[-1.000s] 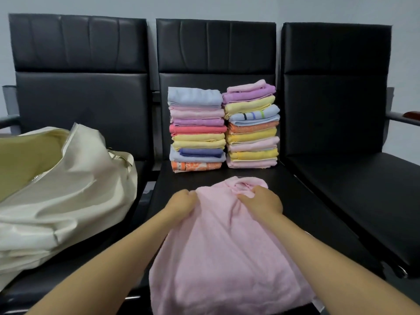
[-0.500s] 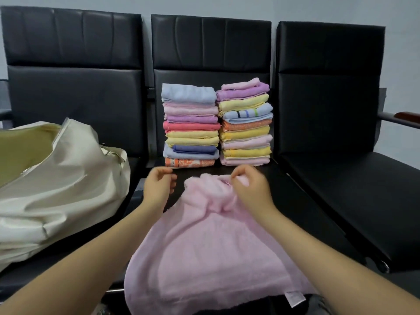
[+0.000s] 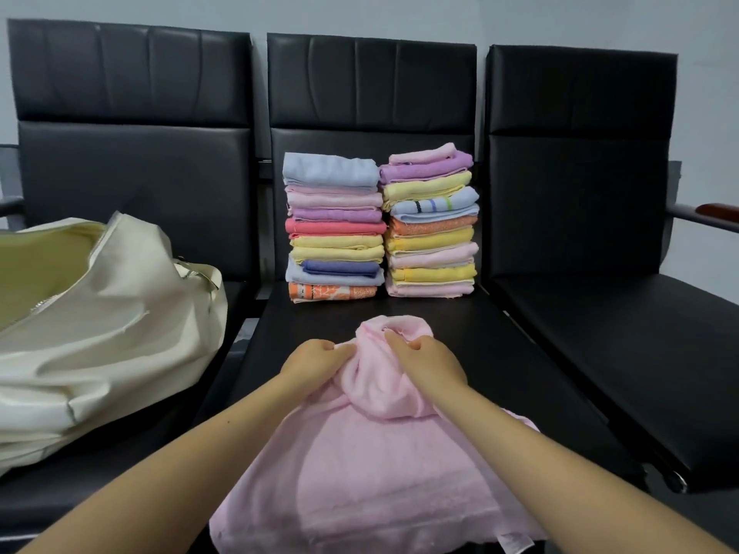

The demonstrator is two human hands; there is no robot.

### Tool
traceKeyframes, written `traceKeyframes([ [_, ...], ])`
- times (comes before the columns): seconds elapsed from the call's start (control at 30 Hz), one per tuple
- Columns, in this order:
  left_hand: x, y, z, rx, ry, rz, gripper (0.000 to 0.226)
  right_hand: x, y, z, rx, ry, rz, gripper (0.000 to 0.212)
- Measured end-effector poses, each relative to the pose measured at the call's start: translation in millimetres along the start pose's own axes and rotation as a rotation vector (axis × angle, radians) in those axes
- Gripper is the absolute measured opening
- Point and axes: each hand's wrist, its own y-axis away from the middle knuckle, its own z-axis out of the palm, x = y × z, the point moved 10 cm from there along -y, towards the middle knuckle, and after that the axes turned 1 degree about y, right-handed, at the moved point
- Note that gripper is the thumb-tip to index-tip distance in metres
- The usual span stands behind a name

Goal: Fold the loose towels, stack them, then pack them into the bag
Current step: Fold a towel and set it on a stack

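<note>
Since half a second ago the left hand [image 3: 316, 359] has closed back onto the pink towel [image 3: 372, 465], and both hands have drawn together at its bunched far end. In the head view the left hand grips the gathered cloth from the left, fingers curled into it, while the right hand [image 3: 430, 363] pinches the same bunch from the right — the rest of the towel spreads toward the camera over the middle seat [image 3: 500, 353]. Behind it stand two stacks of folded towels, the left stack [image 3: 334, 229] just beside the right stack [image 3: 430, 221], against the backrest. The cream bag [image 3: 104, 325] lies on the left seat, mouth open — only its yellowish lining shows inside.
</note>
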Motion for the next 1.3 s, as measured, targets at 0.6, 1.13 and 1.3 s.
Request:
traceKeyframes([
  [0.6, 27, 37, -114, 0.618, 0.311, 0.403, 0.027, -5, -26, -52, 0.207, -1.062, 0.097, 0.019],
  [1.13, 21, 7, -34, 0.232, -0.351, 0.151, 0.037, 26, -3, -31, 0.091, 0.195, -0.101, 0.052],
  [1.3, 23, -8, 5, -0.041, -0.568, 0.151, 0.031, 21, -2, -22, 0.028, 0.181, -0.083, 0.019],
])
